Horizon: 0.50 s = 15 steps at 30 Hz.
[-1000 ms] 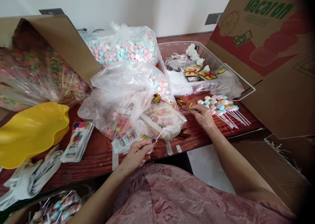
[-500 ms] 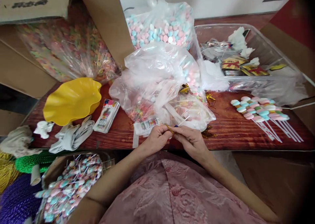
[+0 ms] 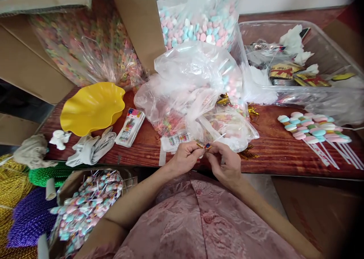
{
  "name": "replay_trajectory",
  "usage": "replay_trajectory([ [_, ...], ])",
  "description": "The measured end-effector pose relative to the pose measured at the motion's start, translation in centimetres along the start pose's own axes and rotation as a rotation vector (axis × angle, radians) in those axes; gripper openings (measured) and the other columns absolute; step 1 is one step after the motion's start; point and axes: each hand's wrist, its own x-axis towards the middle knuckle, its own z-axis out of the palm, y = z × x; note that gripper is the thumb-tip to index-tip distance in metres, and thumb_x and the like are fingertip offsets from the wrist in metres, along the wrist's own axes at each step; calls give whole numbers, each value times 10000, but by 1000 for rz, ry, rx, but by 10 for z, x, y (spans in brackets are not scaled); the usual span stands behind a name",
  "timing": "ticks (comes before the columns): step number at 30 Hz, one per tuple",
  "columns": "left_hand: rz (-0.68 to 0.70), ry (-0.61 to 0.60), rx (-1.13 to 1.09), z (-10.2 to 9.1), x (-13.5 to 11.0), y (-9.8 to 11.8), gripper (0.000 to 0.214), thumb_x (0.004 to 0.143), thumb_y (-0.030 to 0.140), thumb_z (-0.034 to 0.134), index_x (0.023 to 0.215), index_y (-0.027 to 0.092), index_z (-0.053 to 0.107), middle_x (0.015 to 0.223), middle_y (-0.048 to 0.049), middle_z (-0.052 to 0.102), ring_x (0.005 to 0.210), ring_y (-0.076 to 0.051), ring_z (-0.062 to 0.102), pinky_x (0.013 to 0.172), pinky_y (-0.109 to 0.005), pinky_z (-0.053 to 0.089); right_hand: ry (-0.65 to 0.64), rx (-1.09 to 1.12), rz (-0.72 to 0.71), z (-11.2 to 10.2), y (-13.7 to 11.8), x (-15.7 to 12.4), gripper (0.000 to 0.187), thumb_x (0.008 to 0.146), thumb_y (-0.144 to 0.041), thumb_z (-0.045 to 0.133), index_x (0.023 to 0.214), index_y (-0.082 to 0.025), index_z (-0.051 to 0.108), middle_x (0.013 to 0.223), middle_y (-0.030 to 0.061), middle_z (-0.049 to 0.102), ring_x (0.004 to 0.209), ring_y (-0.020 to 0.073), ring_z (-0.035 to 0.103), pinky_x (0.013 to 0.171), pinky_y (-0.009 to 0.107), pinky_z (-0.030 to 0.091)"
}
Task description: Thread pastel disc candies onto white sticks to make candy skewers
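Note:
My left hand (image 3: 186, 156) is closed in a pinch at the table's front edge, with a thin gold twist tie (image 3: 200, 145) at its fingertips. Close beside it, my right hand (image 3: 226, 160) pinches a small wrapper end with a blue and red print (image 3: 207, 146). A thin white stick (image 3: 219, 138) slants out beyond the right fingers. Whatever hangs below the pinch is hidden by the hands. Just past them lie printed clear wrappers (image 3: 178, 138) and a plastic bag of colourful candies (image 3: 170, 122). Gold twist ties (image 3: 248, 153) poke out right of my right hand.
Marshmallow skewers (image 3: 315, 128) lie at the right, before a clear bin (image 3: 301, 89). At the left are a yellow wavy bowl (image 3: 91, 107), a wrapper stack (image 3: 131, 128) and grey gloves (image 3: 89, 149). A box of wrapped candy skewers (image 3: 88, 206) stands below the table.
The view has shifted, so the table's things appear farther right. My fingertips have parted slightly, and the blue and red piece between them shows more.

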Motion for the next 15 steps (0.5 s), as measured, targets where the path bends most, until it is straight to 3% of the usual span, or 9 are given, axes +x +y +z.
replay_trajectory([
  [3,155,-16,79,0,0,5,262,855,321,558,691,147,665,718,-28,601,706,-132,530,700,-256,425,43,98,114,3,-4,-7,27,828,-222,650,852,-227,636,721,-5,642,614,127,572,610,262,496],
  [6,224,-10,189,1,-1,9,275,877,298,530,687,153,667,681,-20,592,675,-126,530,679,-251,420,40,372,323,4,-1,-7,85,838,-289,654,796,-216,645,730,-3,659,641,130,596,614,256,511],
  [9,278,-26,309,3,-3,12,277,892,278,508,722,151,685,690,-33,606,670,-131,530,670,-259,417,-70,537,434,-2,8,1,139,786,-344,704,781,-208,674,713,-7,672,624,133,589,609,265,510],
  [12,299,-91,379,3,-3,15,291,882,253,508,658,153,664,643,-26,577,644,-127,502,657,-261,411,-238,550,409,-13,16,10,186,776,-378,708,764,-195,679,698,0,664,628,137,583,608,267,497],
  [15,108,-177,239,-1,-3,19,295,827,286,570,569,152,621,552,2,514,550,-103,457,560,-239,384,-441,385,171,-24,17,17,194,872,-320,609,743,-178,636,676,3,610,635,125,551,604,255,465],
])
